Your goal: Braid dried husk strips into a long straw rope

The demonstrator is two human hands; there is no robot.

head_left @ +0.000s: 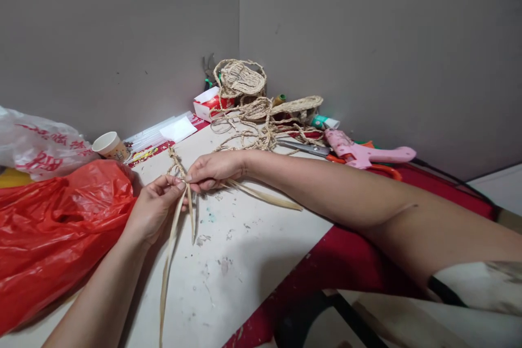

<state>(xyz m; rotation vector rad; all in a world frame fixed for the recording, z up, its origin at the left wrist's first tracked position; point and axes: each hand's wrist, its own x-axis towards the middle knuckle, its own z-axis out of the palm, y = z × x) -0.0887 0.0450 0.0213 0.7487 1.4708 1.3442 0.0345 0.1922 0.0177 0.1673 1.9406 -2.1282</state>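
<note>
My left hand (163,199) and my right hand (212,169) meet over the pale board, both pinching a braided straw cord (178,165) at the point where its loose strands part. The finished braid runs up and away from my fingertips. Below them hang two flat straw strands (170,261), one long and one short. Another strand (267,198) sticks out to the right from under my right hand. More twisted straw cord (261,138) lies loosely heaped just beyond my hands.
A red plastic bag (61,234) and a paper cup (109,145) stand at the left. Coiled straw cord (242,79), a red-and-white box (210,103) and pliers (209,72) are at the back. Scissors (305,148) and a pink glue gun (362,151) lie to the right.
</note>
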